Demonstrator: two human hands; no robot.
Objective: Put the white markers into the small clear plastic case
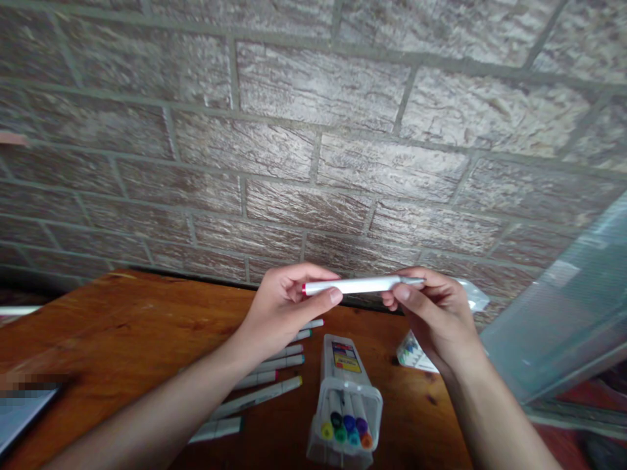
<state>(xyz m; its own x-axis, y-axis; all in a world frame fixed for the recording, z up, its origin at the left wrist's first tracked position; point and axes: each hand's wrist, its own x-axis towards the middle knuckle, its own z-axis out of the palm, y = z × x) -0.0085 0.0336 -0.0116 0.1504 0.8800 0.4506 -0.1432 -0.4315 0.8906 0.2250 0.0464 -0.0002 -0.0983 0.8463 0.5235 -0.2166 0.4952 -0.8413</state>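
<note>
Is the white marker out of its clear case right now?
Out: the left hand and right hand hold the white marker above the wooden table, apart from the clear plastic case.

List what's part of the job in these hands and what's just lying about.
In use: white marker with a red band, left hand, right hand.

Lying about: clear plastic marker case, loose markers, clear plastic wrapper, wooden table.

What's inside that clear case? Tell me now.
The case holds a bundle of white markers with coloured caps: yellow, green, blue, purple, teal, orange and one dark. The printed label covers their far ends, so their full length cannot be seen.
</note>
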